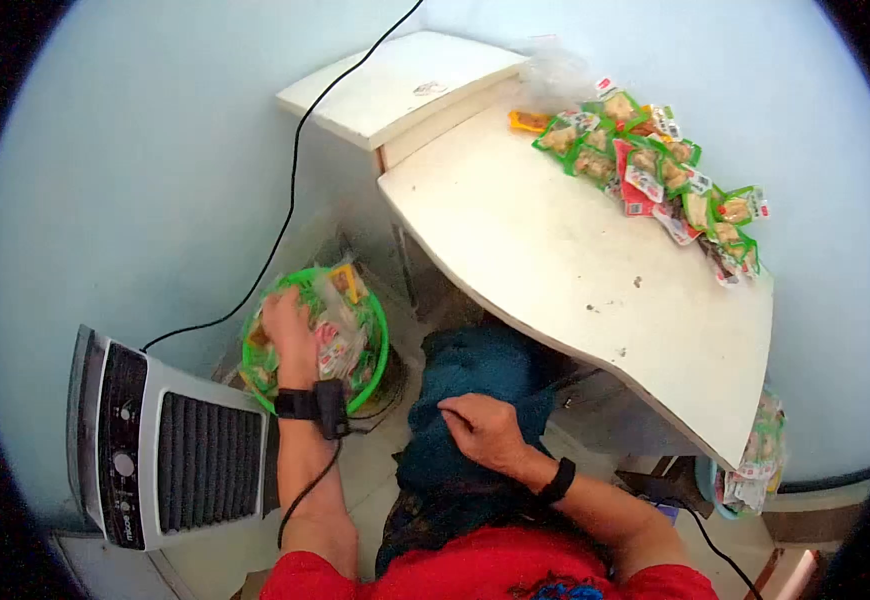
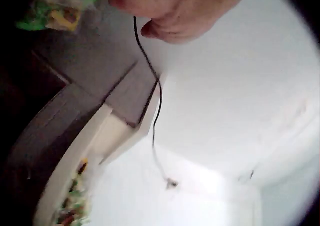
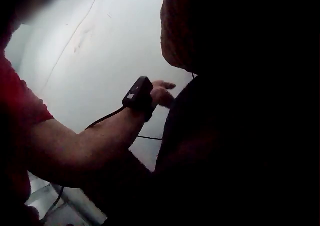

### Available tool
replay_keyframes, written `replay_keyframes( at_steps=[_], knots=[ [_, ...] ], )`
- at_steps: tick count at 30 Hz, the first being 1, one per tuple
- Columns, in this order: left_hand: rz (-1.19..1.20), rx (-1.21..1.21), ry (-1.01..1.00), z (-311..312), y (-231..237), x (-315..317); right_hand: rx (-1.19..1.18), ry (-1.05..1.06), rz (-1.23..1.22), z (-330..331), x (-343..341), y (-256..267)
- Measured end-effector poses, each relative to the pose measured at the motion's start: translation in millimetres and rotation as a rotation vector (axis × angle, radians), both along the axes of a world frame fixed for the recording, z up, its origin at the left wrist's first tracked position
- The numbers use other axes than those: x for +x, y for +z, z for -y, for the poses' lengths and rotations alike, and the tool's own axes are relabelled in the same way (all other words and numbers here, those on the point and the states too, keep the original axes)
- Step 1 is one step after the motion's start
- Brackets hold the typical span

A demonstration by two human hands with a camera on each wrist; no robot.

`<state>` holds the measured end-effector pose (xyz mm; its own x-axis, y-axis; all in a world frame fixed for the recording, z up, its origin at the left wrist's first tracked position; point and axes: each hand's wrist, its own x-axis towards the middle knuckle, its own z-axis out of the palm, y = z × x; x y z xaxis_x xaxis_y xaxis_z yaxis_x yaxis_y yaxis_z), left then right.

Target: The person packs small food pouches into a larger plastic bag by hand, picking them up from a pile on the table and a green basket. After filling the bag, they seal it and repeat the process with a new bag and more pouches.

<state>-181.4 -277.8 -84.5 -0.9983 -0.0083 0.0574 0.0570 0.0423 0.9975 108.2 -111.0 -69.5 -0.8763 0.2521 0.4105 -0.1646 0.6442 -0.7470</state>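
Observation:
At the left of the head view, my left hand (image 1: 287, 322) reaches into a green basket (image 1: 384, 350) filled with small plastic food packets (image 1: 338, 335). Its fingertips are hidden among the packets, and I cannot tell whether they pinch one. The left wrist view shows part of this hand (image 2: 185, 11), with a green-and-yellow packet (image 2: 62, 18) near the upper left corner. My right hand (image 1: 487, 432) rests on the dark trousers (image 1: 480, 375) over my lap, its fingers loosely curled and holding nothing. Much of the right wrist view is dark.
A curved white table (image 1: 525, 230) stands ahead, with a heap of snack packets (image 1: 645, 170) along its far right edge. An air cooler (image 1: 185, 450) stands beside the basket. A black cable (image 1: 293, 185) hangs down the wall. Another container of packets (image 1: 760, 455) sits at lower right.

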Motion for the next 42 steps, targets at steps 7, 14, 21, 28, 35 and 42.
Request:
replay_keyframes(
  at_steps=[7,14,21,28,35,42],
  knots=[
    [-0.349,-0.23,-0.361,-151,101,66,-0.229,0.083,0.17,-15,7,15],
    [-0.597,-0.215,-0.401,-225,81,62,-0.372,-0.098,0.197,-99,9,138],
    [-0.647,-0.407,-0.3,-233,71,68,0.293,-0.374,-0.217,-268,-84,171],
    [-0.617,-0.461,-0.326,-231,82,74,0.427,-0.642,-0.219,-363,-183,173],
    [-0.607,-0.488,-0.337,-231,79,73,0.36,-0.771,0.183,-411,-234,154],
    [-0.64,-0.502,-0.318,-233,77,71,0.331,-0.895,-0.134,-414,-229,161]
  ],
)
